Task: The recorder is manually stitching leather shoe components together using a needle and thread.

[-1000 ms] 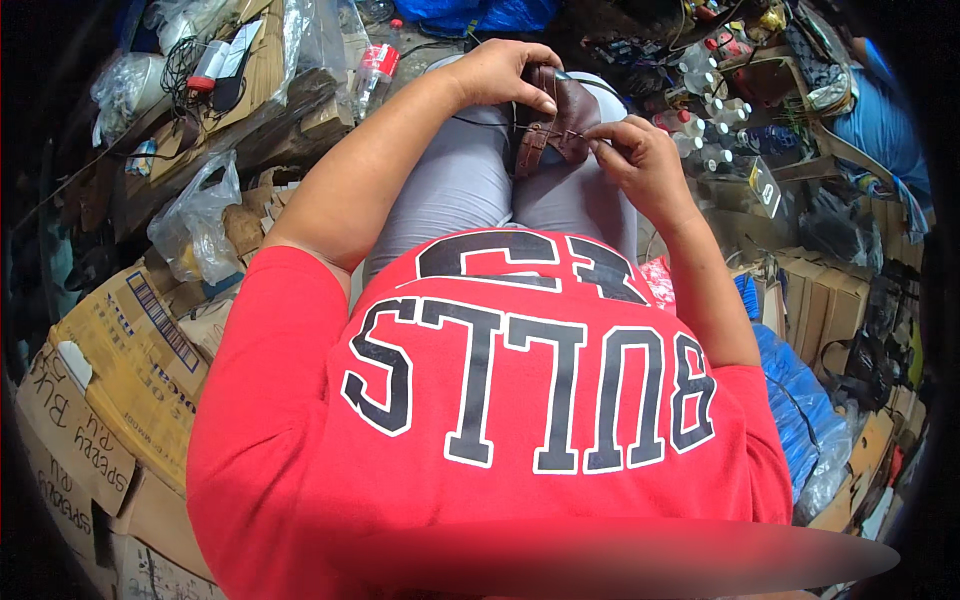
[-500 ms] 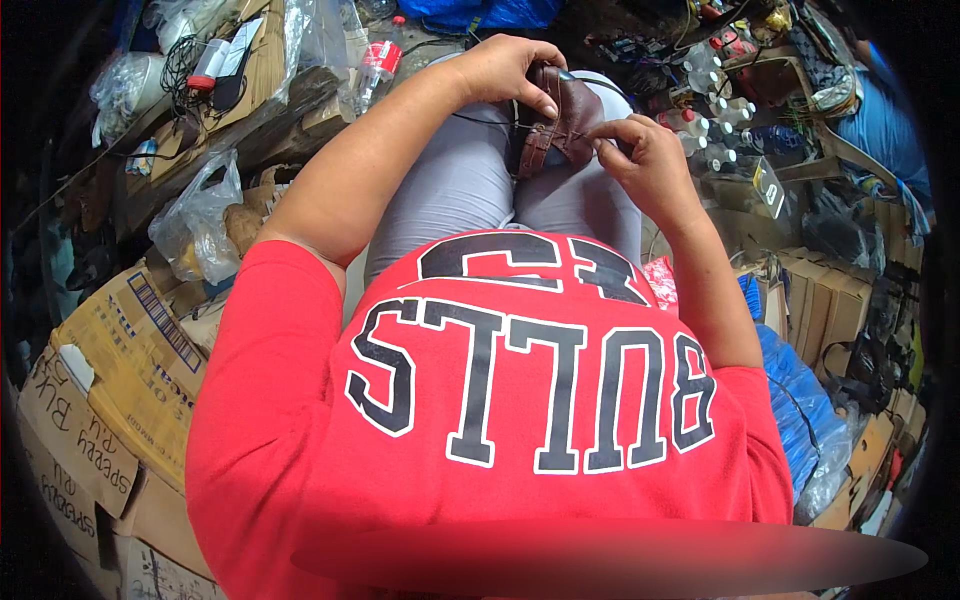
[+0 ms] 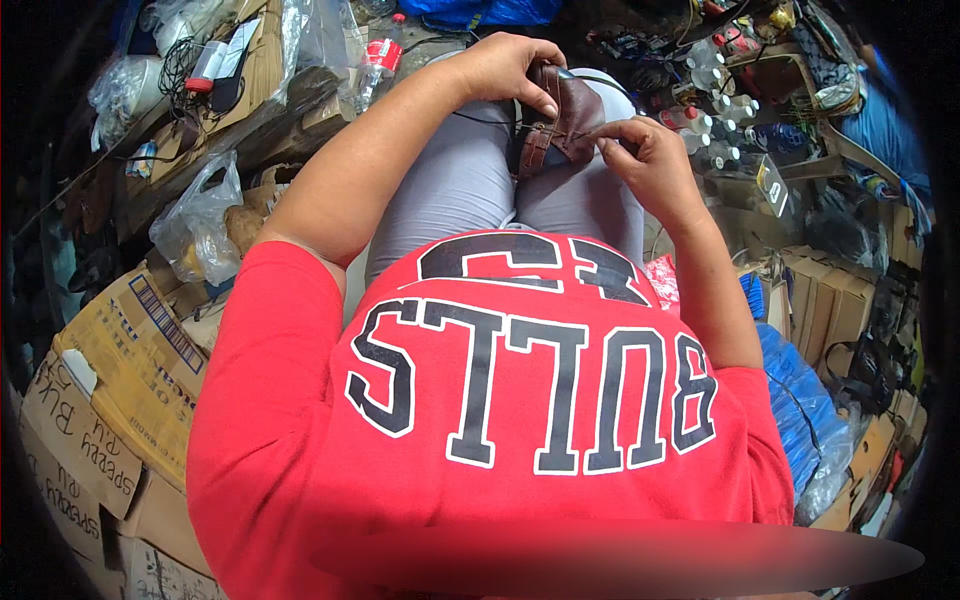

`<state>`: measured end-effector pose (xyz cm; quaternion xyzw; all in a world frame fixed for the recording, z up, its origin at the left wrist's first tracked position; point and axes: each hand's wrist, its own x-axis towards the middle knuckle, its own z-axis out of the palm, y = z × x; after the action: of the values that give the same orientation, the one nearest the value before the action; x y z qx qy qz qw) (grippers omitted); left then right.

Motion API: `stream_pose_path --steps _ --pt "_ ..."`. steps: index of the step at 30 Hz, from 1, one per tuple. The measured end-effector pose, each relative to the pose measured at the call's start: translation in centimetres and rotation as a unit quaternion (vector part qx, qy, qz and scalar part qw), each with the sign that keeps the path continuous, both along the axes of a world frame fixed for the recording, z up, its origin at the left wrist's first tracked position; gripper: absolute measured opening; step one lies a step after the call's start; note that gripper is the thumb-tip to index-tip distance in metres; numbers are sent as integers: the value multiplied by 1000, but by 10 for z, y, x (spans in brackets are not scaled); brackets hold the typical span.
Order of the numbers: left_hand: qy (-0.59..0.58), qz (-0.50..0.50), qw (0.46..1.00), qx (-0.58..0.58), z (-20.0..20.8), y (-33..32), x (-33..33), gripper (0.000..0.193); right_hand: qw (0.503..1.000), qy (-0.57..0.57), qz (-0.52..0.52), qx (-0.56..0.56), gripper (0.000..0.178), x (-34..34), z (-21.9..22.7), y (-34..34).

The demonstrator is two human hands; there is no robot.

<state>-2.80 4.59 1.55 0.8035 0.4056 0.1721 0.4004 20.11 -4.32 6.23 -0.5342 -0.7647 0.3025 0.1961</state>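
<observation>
A brown leather shoe (image 3: 575,125) rests on my lap, over the grey trousers (image 3: 450,185). Strap-like pieces cross its near left side, and a dark thread or cord runs over it. My left hand (image 3: 508,75) grips the shoe's far left edge, thumb on the leather and fingers curled round behind. At the shoe's right side, the thumb and forefinger of my right hand (image 3: 648,160) are pinched together by the leather. Whatever they hold is thin and too small to make out.
Several plastic bottles (image 3: 705,125) stand to the right of my knees. A red-labelled bottle (image 3: 382,55) is beyond my left forearm. Cardboard boxes (image 3: 120,370) lie at the left, next to a clear plastic bag (image 3: 200,225). Blue plastic sheeting (image 3: 800,400) lies at the right.
My right hand has shifted very slightly to the right, away from the shoe. My left hand keeps its grip, and the shoe stays in place.
</observation>
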Motion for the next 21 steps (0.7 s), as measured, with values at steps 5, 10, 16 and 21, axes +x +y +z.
stream_pose_path --steps 5,10,16,21 --pt "-3 5 1000 3 -1 -1 1 58 1000 19 3 -6 18 -5 -8 0" --pt "18 7 1000 18 4 -1 3 56 995 74 4 -67 14 5 -20 6" --pt "7 15 999 37 -1 -5 9 55 984 146 22 -99 15 15 -41 14" --pt "13 34 999 31 -1 -6 8 56 992 123 -12 -11 13 -11 -40 5"
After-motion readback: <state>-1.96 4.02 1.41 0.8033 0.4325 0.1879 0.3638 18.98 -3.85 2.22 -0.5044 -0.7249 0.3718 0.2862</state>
